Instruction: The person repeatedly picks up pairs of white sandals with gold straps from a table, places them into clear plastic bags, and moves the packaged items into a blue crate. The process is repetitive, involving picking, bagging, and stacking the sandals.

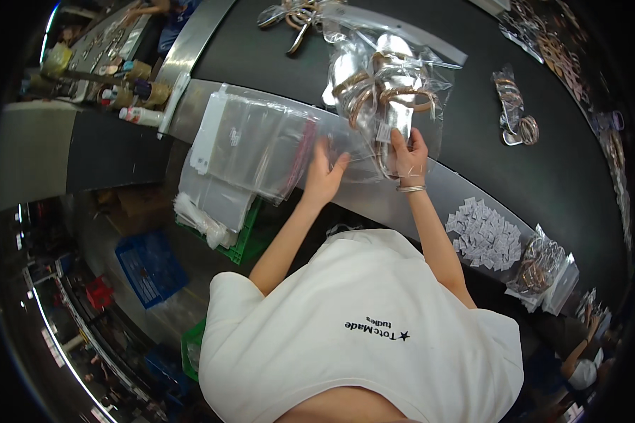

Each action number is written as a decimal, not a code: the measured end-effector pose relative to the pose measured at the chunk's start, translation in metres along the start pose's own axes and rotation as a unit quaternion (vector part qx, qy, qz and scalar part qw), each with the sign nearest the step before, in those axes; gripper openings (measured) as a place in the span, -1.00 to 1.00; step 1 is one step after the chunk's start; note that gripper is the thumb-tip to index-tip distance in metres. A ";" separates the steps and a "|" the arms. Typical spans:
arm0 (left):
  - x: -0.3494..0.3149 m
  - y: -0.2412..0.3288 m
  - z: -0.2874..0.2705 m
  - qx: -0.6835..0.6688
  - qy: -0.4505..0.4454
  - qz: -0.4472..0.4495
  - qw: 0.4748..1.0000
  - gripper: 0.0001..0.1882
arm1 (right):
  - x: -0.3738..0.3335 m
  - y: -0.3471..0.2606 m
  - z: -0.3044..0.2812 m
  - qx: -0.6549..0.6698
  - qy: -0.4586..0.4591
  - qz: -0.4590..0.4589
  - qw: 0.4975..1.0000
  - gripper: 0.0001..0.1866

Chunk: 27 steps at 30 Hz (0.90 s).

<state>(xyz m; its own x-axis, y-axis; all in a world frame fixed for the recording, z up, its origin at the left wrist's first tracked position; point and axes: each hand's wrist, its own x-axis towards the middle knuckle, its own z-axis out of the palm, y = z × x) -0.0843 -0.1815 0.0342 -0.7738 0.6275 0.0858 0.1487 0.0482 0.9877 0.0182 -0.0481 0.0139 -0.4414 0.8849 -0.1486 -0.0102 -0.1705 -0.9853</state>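
1. Head view, with the picture as our dial: at 1 o'clock, a pair of metallic sandals point(399, 113) lay inside a clear bag point(434, 77); we judged that bagging mostly done, though we could not tell whether its mouth was sealed.
2. Our right hand point(410, 158) gripped the bagged sandals by their near end. Our left hand point(324, 176) was open, thumb and fingers apart, beside a stack of clear bags point(250, 144) at 10 to 11; we could not tell whether it touched film.
3. More sandals point(300, 17) sat at 12, probably work remaining.
4. We stood at a dark worktop point(557, 176) with a metal edge point(448, 190); a pile of small labels point(483, 236) lay at 3.
5. Around us were a blue crate point(148, 268) at 8 and a co-worker point(584, 370) at 4.
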 end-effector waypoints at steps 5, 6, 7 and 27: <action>-0.035 -0.014 0.038 -0.025 -0.414 -0.148 0.898 -0.69 | 0.001 0.004 -0.016 0.077 0.139 -0.024 0.987 -0.63; -0.031 -0.019 0.041 -0.058 -0.382 -0.143 0.911 -0.65 | -0.001 0.006 -0.020 0.082 0.173 -0.042 0.981 -0.63; -0.021 -0.022 0.044 -0.144 -0.388 -0.141 0.899 -0.59 | -0.008 0.001 -0.023 0.098 0.156 -0.025 0.982 -0.63; -0.048 -0.116 0.070 -0.061 -0.306 -0.416 0.854 -0.68 | -0.071 0.080 -0.091 -0.571 -0.015 -0.132 0.810 -0.72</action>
<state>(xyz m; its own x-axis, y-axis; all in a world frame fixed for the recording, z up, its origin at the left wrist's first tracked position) -0.0213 -0.1630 -0.0941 -0.1071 0.7053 -0.7008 -0.3896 0.6188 0.6822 0.1305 -0.0851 -0.0622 -0.5809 0.8113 0.0662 0.7210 0.5506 -0.4208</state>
